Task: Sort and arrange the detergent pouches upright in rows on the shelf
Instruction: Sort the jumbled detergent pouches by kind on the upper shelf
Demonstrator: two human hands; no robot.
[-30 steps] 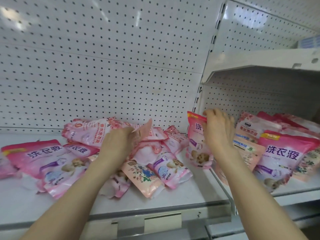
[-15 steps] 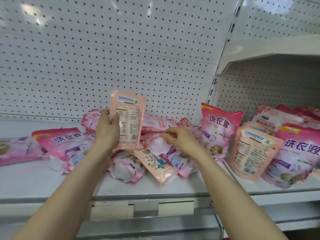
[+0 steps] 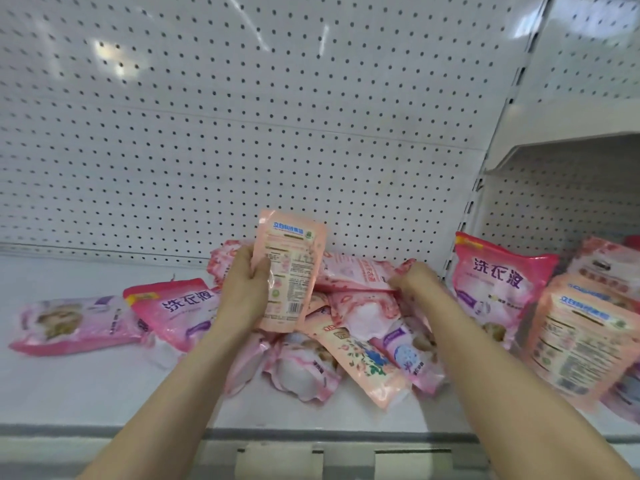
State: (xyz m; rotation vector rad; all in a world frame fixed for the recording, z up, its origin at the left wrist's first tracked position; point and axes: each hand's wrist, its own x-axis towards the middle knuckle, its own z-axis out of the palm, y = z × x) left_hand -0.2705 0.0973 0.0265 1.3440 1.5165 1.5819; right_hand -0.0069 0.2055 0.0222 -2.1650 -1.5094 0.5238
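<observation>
A shop: pegboard-backed shelf (image 3: pixel 104 386) stocked with detergent pouches (image 3: pixel 498 289).

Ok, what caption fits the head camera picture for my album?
Left hand holds a peach pouch upright while the right hand pinches a pale pink pouch in the heap on the shelf.

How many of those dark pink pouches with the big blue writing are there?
2: a lying pouch left of the left hand, and an upright pouch right of the right hand. The pile may hide more.
</observation>
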